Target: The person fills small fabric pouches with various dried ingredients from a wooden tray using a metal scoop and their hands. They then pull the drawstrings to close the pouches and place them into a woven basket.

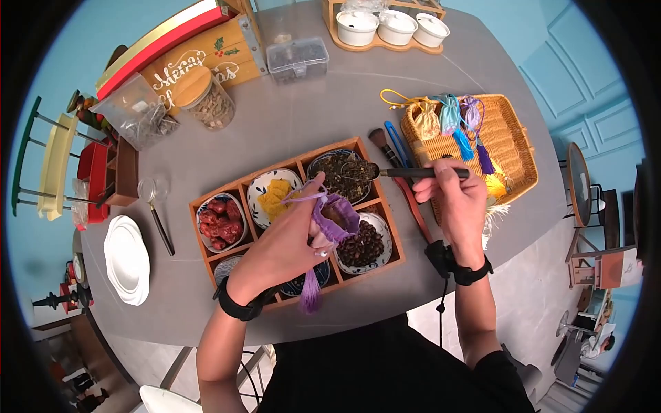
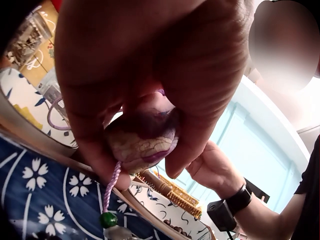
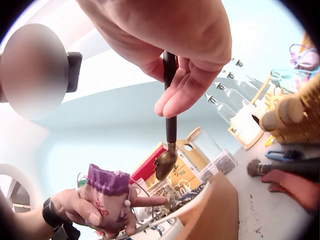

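As seen from the head camera: right hand [image 1: 456, 196] clenched around the black handle of a small spoon [image 1: 406, 172], fingers curled over the near end. Handle long axis roughly level, running left–right; bowl pointing left and resting over the bowl of dark dried leaves [image 1: 339, 175] in the far right compartment of the wooden tray [image 1: 396, 241]. Left hand [image 1: 292, 241] grasping a purple drawstring pouch [image 1: 335, 219], thumb and fingers pinching its gathered neck, mouth turned upward and toward the spoon, tassel [image 1: 310, 292] hanging down toward the near edge. Pouch just near and left of the spoon bowl, apart from it, above the divider between the leaf bowl and the bowl of dark brown pieces [image 1: 363, 246]; long axis of pouch close to upright, slightly tilted. Left hand nearer the pouch mouth; right hand nearer the leaves. Elsewhere in the tray: yellow pieces [image 1: 275, 196], red dried fruit [image 1: 220, 220]. Right of the tray: brush [image 1: 383, 146], wicker basket [image 1: 513, 148] holding further pouches. Far side of the grey table [image 1: 358, 89]: cork-lidded jar [image 1: 204, 98], clear plastic box [image 1: 297, 59], three white lidded pots [image 1: 392, 27].
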A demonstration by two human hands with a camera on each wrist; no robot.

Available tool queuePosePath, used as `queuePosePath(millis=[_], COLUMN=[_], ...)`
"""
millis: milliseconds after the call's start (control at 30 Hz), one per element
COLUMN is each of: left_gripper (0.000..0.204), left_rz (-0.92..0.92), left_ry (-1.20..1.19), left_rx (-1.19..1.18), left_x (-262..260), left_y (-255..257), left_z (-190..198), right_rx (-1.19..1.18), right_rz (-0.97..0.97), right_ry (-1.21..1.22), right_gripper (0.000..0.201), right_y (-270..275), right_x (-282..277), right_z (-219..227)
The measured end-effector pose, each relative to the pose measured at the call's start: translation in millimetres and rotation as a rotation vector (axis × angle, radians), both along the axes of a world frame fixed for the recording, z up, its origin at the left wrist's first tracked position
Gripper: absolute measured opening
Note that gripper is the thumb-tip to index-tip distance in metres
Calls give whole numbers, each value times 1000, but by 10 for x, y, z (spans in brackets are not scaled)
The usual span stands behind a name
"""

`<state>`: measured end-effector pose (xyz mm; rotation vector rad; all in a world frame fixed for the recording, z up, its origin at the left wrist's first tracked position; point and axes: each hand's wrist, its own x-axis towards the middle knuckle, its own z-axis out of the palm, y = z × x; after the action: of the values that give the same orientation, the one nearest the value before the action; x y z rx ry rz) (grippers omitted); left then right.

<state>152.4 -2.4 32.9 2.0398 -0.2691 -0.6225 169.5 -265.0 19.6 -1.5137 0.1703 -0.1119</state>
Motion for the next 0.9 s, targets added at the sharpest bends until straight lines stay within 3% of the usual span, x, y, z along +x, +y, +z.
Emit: queuePosePath(millis=[300,467,533,567,633,667,767,833,900], left_gripper=[95,93,89,89,88,88,87,86,87], left_rz=[19,-10,20,20,9,5,2,3,1], left_ry=[-55,-120,247,246,161,119,-12,-98,-19], left_rx=[-15,42,36,38,52,58,72,82,75], left_x=[19,34,56,55,43,37,21,12,7], left_y=[-15,-21,-60,-56,-58,-56,-43,-27,-22], left_z=[-37,-46,75,74,45,24,-40,-59,-1], right_rx=[-30,-67,-42,-40,-268,-372,-446,-443,-519], right_rz=[96,216,250,249,418,530,658,637,584], right_ry=[-151,-75,-7,-8,-31,-170,-349,-366,-389], right_gripper=[16,13,11,11,13,17,16,19,16], right_y=[-40,71,159,187,214,213,200,156,114], right_x=[-253,-259,-249,-235,-184,-151,-159,-179,-206], right_z=[476,518,487,462,433,435,568,571,566])
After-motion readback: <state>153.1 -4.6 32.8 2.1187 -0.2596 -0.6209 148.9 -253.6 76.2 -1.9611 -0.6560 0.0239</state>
